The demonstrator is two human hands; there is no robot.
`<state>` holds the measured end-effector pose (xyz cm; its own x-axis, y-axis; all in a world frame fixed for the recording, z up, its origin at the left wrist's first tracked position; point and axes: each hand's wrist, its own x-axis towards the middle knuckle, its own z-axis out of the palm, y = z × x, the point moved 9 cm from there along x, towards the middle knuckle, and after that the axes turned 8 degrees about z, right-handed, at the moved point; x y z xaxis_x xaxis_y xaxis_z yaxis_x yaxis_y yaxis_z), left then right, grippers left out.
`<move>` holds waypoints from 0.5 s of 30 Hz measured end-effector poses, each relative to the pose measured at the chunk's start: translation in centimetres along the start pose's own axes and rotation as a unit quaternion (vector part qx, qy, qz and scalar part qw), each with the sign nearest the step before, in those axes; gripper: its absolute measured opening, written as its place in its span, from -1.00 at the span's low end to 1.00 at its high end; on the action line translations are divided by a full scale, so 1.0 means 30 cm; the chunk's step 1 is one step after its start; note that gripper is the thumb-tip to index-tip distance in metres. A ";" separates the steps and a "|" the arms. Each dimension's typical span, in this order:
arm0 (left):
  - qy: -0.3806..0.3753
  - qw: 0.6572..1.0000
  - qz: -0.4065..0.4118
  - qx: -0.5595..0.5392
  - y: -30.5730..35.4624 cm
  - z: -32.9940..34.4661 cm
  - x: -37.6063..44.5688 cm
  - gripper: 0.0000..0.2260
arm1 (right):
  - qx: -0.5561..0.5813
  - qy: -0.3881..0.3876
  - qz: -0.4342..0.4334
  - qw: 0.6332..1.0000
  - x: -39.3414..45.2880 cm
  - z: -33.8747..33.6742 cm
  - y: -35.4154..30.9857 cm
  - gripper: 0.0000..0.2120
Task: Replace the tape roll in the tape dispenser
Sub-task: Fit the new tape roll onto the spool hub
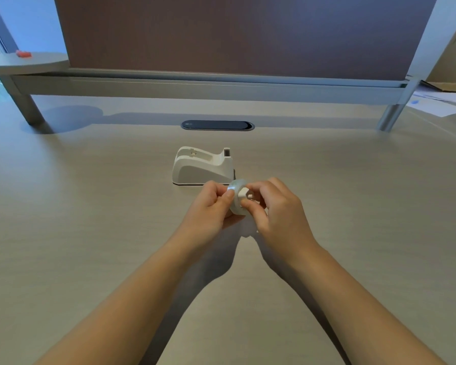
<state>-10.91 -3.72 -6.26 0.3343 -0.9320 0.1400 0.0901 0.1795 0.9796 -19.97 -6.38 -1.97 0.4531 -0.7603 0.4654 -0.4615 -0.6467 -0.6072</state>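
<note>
A white tape dispenser (202, 166) stands on the desk at centre, its roll cradle empty and its cutter end to the right. Just in front of it, a little above the desk, both hands hold a clear tape roll (236, 197) with a white core. My left hand (211, 206) pinches the roll's left rim with thumb and fingers. My right hand (273, 206) grips the roll's right side, with fingers at the white core. The near part of the roll is hidden by my fingers.
The beige desk (90, 206) extends all around. A dark oval cable grommet (217, 125) lies behind the dispenser. A partition screen on a metal rail (221, 85) closes the back. Papers (437, 101) lie at the far right, a small red item (23, 54) on the left shelf.
</note>
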 end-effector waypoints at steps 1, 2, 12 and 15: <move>-0.012 0.999 -0.009 -0.029 0.001 0.007 0.000 -0.88 | 0.016 0.009 0.005 1.000 0.006 -0.009 0.001 -0.74; -0.026 0.998 -0.015 -0.049 0.003 0.015 0.000 -0.90 | 0.034 0.018 0.011 0.999 0.011 -0.020 0.001 -0.74; -0.028 0.996 -0.025 -0.083 0.005 -0.013 0.013 -0.93 | 0.291 -0.018 0.209 0.933 0.001 -0.009 0.116 -0.71; -0.039 0.996 -0.024 -0.077 0.002 -0.005 0.013 -0.92 | 0.410 -0.137 0.309 0.847 -0.033 0.100 0.155 -0.70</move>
<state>-10.63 -4.01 -6.18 0.2538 -0.9609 0.1104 0.2483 0.1750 0.9527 -20.29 -8.46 -7.19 0.5292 -0.8237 -0.2035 -0.0410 0.2147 -0.9758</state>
